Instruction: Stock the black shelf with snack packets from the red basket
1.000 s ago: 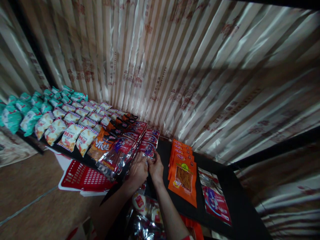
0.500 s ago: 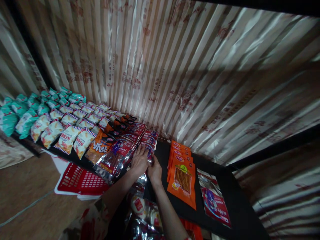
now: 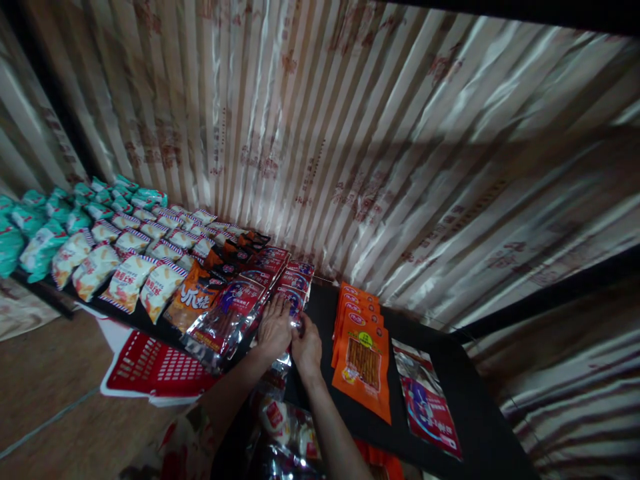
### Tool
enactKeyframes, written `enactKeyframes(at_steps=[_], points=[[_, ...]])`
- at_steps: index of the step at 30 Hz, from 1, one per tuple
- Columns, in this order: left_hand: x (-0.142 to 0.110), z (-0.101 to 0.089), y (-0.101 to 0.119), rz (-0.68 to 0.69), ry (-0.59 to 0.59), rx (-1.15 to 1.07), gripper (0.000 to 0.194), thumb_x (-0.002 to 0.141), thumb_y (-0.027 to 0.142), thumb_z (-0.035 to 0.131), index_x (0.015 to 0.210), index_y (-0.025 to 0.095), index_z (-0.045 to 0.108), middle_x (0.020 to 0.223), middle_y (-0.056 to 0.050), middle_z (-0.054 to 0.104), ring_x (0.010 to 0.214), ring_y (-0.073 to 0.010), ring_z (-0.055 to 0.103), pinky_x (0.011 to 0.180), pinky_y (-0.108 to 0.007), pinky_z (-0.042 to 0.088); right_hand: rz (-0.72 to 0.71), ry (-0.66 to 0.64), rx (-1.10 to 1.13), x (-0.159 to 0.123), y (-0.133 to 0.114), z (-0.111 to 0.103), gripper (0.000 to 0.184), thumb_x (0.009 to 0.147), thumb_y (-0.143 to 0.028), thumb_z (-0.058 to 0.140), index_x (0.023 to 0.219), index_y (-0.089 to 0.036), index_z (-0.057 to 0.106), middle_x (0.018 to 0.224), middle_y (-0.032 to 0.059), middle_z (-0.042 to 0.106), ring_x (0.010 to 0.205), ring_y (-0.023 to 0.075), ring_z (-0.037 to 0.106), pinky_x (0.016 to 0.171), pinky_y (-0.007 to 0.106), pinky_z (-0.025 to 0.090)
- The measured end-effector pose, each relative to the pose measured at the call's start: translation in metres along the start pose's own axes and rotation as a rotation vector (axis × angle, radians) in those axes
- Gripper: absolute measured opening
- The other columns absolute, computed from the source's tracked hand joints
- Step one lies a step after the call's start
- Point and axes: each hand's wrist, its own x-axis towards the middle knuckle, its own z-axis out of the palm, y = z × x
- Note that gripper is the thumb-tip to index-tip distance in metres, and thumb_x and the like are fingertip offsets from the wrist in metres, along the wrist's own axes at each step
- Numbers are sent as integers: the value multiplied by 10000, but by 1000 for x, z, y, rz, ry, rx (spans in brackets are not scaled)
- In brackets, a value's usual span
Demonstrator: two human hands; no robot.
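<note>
Both my hands rest together on a row of shiny red and blue snack packets (image 3: 295, 283) on a black table (image 3: 475, 427). My left hand (image 3: 274, 328) lies flat on the nearest packet with its fingers stretched out. My right hand (image 3: 307, 348) sits just beside it with its fingers curled at the same packet's edge; whether it grips the packet is not plain. A second row of the same packets (image 3: 235, 310) lies to the left. A stack of orange packets (image 3: 363, 347) lies to the right of my hands.
Further left lie an orange bag (image 3: 193, 297), rows of white striped snack bags (image 3: 145, 267) and teal bags (image 3: 45, 220). A single red packet (image 3: 425, 397) is at right. A red basket (image 3: 150, 367) sits below the table edge. Striped curtains (image 3: 380, 133) hang behind. Shiny bags (image 3: 287, 433) lie below my arms.
My left hand has flattened onto the red and blue packets, and my right hand has drawn back slightly toward me. The view has shifted a little to the right.
</note>
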Motion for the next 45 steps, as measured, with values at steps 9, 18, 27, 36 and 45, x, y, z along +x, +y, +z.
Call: enactKeyframes(at_steps=[9,18,27,36,45], points=[[-2,-4,0,28,-16,11,445,877,198,346,1300,89,424,1401,-166,380,1329,-251,285,1064,-429,288,-151,133,-53,-2,10,7,395,805,-256,410,1131,-138,600,1098,144,584,1013,246,527,878,368,425],[-8,-2,3,47,-40,42,486,884,275,371,1358,173,360,1458,-130,289,1356,-263,211,1083,-462,225,-247,64,-44,-3,31,19,457,875,-279,291,1202,-95,553,1267,135,530,1178,225,424,986,405,356],[-8,-6,5,49,-29,52,500,883,282,385,1362,142,348,1451,-172,283,1354,-287,207,1078,-468,229,-245,132,18,-1,29,19,453,874,-287,291,1163,-86,576,1241,156,550,1169,217,460,974,408,377],[-10,-8,10,76,0,42,461,893,285,371,1329,138,396,1437,-163,316,1353,-274,217,1081,-472,229,-210,181,16,-7,27,13,437,858,-286,302,1127,-100,592,1221,162,557,1163,228,465,961,415,384],[-29,-9,24,123,-1,10,421,893,203,360,1294,97,428,1421,-169,342,1351,-260,222,1080,-469,263,-176,214,23,-28,34,0,431,841,-276,312,1096,-89,603,1203,167,561,1150,233,472,961,417,379]])
